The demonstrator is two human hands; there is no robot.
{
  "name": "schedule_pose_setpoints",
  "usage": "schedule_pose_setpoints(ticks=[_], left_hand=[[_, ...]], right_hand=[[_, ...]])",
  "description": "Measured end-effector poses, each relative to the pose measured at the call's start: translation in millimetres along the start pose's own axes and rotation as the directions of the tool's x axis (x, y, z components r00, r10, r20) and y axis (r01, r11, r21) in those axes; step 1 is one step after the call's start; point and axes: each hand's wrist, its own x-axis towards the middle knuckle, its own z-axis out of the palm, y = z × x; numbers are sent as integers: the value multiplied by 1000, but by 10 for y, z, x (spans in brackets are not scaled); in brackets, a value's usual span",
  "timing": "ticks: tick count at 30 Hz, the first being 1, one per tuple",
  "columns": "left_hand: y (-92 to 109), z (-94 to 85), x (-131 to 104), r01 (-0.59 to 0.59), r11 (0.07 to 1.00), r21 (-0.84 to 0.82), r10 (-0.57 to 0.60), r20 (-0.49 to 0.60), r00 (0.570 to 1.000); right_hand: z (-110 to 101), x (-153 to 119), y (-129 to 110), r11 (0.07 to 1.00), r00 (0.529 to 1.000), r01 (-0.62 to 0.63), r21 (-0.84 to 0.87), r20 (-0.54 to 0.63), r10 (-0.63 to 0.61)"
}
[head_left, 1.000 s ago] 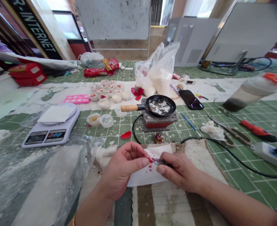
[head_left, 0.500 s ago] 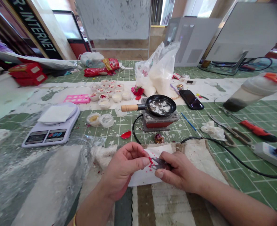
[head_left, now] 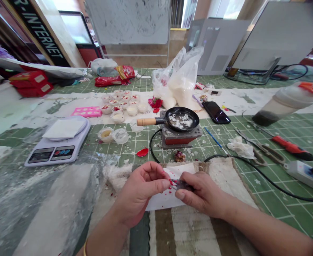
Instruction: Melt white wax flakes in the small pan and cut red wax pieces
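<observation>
My left hand [head_left: 145, 188] pinches a small red petal [head_left: 170, 182] between thumb and fingertips. Facing it, my right hand [head_left: 200, 190] is closed around small dark snips [head_left: 182, 184], whose blades meet the petal's edge. Below both hands lies a sheet of white paper [head_left: 161, 202], with red bits scattered over it. The paper rests on a striped cloth [head_left: 190, 231]. Just beyond it sit a dried flower head [head_left: 179, 156] and a loose red petal [head_left: 142, 152]. Most of the snips' handle is hidden by my right fingers.
A frying pan [head_left: 182, 121] with white flakes stands on a small hot plate [head_left: 180, 139], its black cord [head_left: 247, 161] running right. A kitchen scale [head_left: 60, 142] is at left. Several cups [head_left: 131, 110], scissors [head_left: 263, 145], a phone [head_left: 216, 112] and a tilted bottle [head_left: 286, 101] lie around.
The blades of the snips have come together on the petal, having been parted before. Both hands stay almost in the same place.
</observation>
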Motion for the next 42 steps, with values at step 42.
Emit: schedule_pose_setpoints(ticks=[42], left_hand=[[-32,25,-3,-257,919,299,276,-24,961]], right_hand=[[-25,2,0,999,999,33,18,3,-33]])
